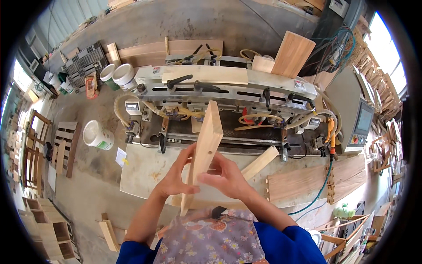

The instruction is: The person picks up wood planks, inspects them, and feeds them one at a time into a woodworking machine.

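Note:
A pale wooden board with a small dark hole in its face stands upright between my hands, in front of the machine. My left hand grips its left side, thumb toward me. On the other side my right hand wraps its fingers behind the board, the thumb lying against the face. The board hides part of the machine's middle and some of my fingers. Just right of my right hand, a wooden strip lies slanted on the pale worktable.
Black clamp levers and yellow hoses line the machine. On its top rest a long board and a leaning brown panel. White buckets stand on the left floor. A control screen and a blue-green hose are at right.

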`<action>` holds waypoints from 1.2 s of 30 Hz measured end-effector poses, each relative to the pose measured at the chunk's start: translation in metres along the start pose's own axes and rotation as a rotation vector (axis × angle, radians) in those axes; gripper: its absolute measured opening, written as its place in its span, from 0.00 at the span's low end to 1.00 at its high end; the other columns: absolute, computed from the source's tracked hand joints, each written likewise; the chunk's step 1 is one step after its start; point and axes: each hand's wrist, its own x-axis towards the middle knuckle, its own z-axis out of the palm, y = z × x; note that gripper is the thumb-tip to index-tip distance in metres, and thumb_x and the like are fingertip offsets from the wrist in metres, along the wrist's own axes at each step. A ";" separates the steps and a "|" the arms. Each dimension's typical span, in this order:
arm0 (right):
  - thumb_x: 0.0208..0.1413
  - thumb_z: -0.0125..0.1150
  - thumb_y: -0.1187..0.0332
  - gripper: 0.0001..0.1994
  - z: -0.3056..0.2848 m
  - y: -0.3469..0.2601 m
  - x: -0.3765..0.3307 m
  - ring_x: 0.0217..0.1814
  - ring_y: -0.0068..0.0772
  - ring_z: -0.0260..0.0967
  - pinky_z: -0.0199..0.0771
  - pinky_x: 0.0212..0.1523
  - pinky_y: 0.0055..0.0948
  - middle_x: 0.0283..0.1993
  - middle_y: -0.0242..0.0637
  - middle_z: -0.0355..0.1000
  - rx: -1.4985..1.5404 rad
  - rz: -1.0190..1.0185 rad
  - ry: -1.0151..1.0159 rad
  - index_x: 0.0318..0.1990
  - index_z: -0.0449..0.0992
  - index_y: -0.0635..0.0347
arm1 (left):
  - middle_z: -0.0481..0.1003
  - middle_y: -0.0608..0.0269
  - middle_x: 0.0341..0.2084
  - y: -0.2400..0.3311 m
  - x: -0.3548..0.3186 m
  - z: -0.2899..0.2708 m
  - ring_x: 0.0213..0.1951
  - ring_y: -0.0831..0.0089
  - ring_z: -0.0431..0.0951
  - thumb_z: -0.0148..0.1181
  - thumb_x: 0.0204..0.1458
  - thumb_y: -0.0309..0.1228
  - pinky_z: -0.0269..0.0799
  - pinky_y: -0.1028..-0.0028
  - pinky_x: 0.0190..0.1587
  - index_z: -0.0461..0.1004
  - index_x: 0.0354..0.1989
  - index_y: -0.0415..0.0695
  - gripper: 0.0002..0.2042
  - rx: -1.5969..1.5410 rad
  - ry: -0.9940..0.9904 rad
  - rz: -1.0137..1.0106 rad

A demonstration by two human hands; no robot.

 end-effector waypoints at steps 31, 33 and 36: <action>0.51 0.69 0.66 0.17 -0.008 -0.245 0.091 0.35 0.21 0.75 0.75 0.35 0.19 0.38 0.37 0.78 -0.587 -0.654 0.367 0.44 0.77 0.68 | 0.78 0.62 0.41 0.253 0.162 -0.156 0.42 0.76 0.78 0.73 0.43 0.35 0.73 0.73 0.48 0.72 0.52 0.39 0.27 0.313 0.120 0.564; 0.50 0.70 0.63 0.20 -0.028 -0.272 0.120 0.39 0.25 0.76 0.76 0.41 0.23 0.41 0.39 0.78 -0.698 -0.694 0.422 0.46 0.76 0.69 | 0.78 0.61 0.41 0.300 0.170 -0.134 0.41 0.75 0.78 0.65 0.50 0.39 0.72 0.76 0.47 0.72 0.51 0.39 0.23 0.250 0.205 0.412; 0.51 0.69 0.63 0.19 -0.047 -0.274 0.178 0.42 0.25 0.74 0.75 0.43 0.25 0.42 0.37 0.78 -0.697 -0.751 0.349 0.46 0.77 0.66 | 0.79 0.61 0.40 0.279 0.223 -0.195 0.40 0.76 0.78 0.65 0.50 0.40 0.72 0.76 0.46 0.73 0.50 0.39 0.22 0.415 0.236 0.487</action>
